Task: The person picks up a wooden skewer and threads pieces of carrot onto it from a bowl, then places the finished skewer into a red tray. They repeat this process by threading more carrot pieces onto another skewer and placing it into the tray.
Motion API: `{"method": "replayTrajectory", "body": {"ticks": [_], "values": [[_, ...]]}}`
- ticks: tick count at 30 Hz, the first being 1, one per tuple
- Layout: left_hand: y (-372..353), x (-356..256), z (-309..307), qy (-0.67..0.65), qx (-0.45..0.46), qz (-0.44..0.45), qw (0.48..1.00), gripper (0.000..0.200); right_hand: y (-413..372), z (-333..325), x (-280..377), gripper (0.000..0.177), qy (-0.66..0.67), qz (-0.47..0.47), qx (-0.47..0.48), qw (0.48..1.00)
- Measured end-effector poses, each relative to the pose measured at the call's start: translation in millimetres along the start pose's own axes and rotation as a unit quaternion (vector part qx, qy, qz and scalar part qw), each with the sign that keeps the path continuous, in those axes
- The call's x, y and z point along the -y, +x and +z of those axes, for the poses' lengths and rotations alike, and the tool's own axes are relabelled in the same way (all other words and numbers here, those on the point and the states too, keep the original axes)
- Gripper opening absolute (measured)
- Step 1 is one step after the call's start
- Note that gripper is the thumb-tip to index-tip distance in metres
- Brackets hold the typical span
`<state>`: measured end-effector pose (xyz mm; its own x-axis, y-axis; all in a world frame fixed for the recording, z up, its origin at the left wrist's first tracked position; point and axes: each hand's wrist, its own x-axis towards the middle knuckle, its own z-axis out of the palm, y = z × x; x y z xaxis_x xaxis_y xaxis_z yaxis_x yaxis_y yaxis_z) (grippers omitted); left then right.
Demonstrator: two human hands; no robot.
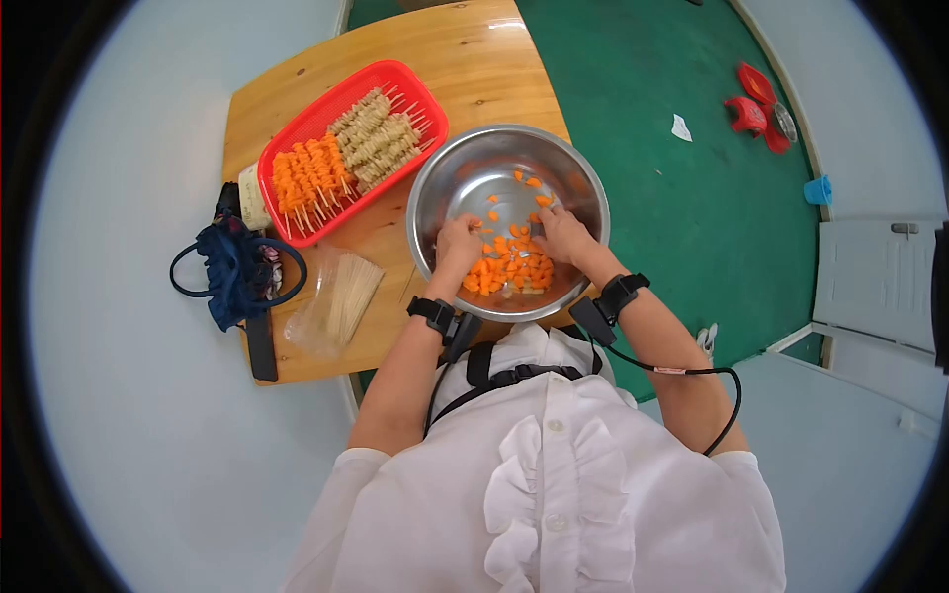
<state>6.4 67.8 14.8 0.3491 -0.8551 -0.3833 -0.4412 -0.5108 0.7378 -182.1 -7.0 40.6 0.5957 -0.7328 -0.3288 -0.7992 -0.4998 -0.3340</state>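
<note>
Both my hands are inside a large steel bowl at the table's right edge. Orange pieces (519, 259) lie heaped in the near half of the bowl (430, 178), with a few scattered farther up. At the bowl's left side, my left hand (459, 245) has its fingers bent together beside a small orange piece; whether it grips the piece is too small to tell. My right hand (565, 237) is at the right side, its fingers apart and pointing inward over the pieces, with nothing visible held.
A red basket (427, 96) of orange and beige skewers sits up left on the wooden table (474, 59). Bare sticks (353, 296) in a plastic bag, a blue bag (225, 277) and a dark phone-like object (261, 348) lie at the left. Red stools (746, 117) stand on the green floor.
</note>
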Motion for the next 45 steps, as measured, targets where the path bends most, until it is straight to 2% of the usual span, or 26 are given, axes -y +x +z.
{"method": "replayTrajectory", "body": {"ticks": [3,7,9,12,15,17,18,20,21,24,27,30,33,34,37,38,41,42,45], "values": [[-3,2,0,-0.002,-0.028,-0.01,1.0,0.023,2,6,6,0.046,0.127,0.079,0.097,0.984],[-4,3,-2,-0.004,0.04,-0.058,0.998,0.027,-1,5,22,0.048,0.279,0.143,0.195,0.929],[-1,9,5,-0.027,0.07,-0.055,0.996,0.028,-6,-3,33,0.05,0.387,0.178,0.242,0.872],[-10,-5,-5,-0.126,0.111,-0.13,0.977,0.03,-6,1,33,0.05,0.613,0.194,0.256,0.721],[-12,2,-10,-0.054,0.069,-0.062,0.994,0.032,10,-14,21,0.048,0.495,0.149,0.211,0.83],[-20,-13,-25,-0.056,0.035,-0.061,0.996,0.032,26,-15,4,0.046,0.331,0.106,0.096,0.933],[-21,-19,-32,-0.056,0.016,-0.059,0.997,0.032,31,-16,0,0.045,0.241,0.081,0.035,0.966],[-14,-6,-33,-0.114,-0.02,-0.041,0.992,0.031,36,-11,-3,0.046,0.15,0.07,-0.049,0.985],[-14,-6,-36,-0.143,-0.038,-0.032,0.989,0.03,37,-8,-4,0.047,0.104,0.065,-0.091,0.988],[-19,-11,-49,-0.281,0.025,-0.084,0.956,0.027,44,2,1,0.044,0.155,0.097,-0.077,0.98],[-26,-22,-58,-0.355,0.063,-0.105,0.927,0.026,41,-11,18,0.041,0.199,0.08,0.117,0.97],[-27,-15,-55,-0.396,0.086,-0.077,0.911,0.025,30,-3,30,0.036,0.275,-0.086,0.192,0.938],[-27,-12,-56,-0.427,0.091,-0.068,0.897,0.025,51,-27,29,0.033,0.141,0.054,0.101,0.983],[-28,-11,-56,-0.435,0.094,-0.06,0.893,0.025,64,-19,15,0.033,0.154,0.066,0.024,0.986],[-26,-9,-57,-0.461,0.104,-0.041,0.88,0.024,91,-6,3,0.035,0.154,0.083,-0.051,0.983],[-26,-10,-57,-0.472,0.109,-0.04,0.874,0.024,92,0,6,0.036,0.101,0.065,-0.076,0.99],[-31,-18,-60,-0.493,0.109,-0.036,0.862,0.025,87,6,30,0.038,0.115,-0.006,0.021,0.993],[-34,-20,-60,-0.497,0.105,-0.036,0.861,0.025,76,5,43,0.038,0.114,-0.034,0.014,0.993],[-33,-12,-56,-0.497,0.11,-0.017,0.86,0.024,55,14,62,0.038,0.246,-0.159,0.206,0.934]]}}
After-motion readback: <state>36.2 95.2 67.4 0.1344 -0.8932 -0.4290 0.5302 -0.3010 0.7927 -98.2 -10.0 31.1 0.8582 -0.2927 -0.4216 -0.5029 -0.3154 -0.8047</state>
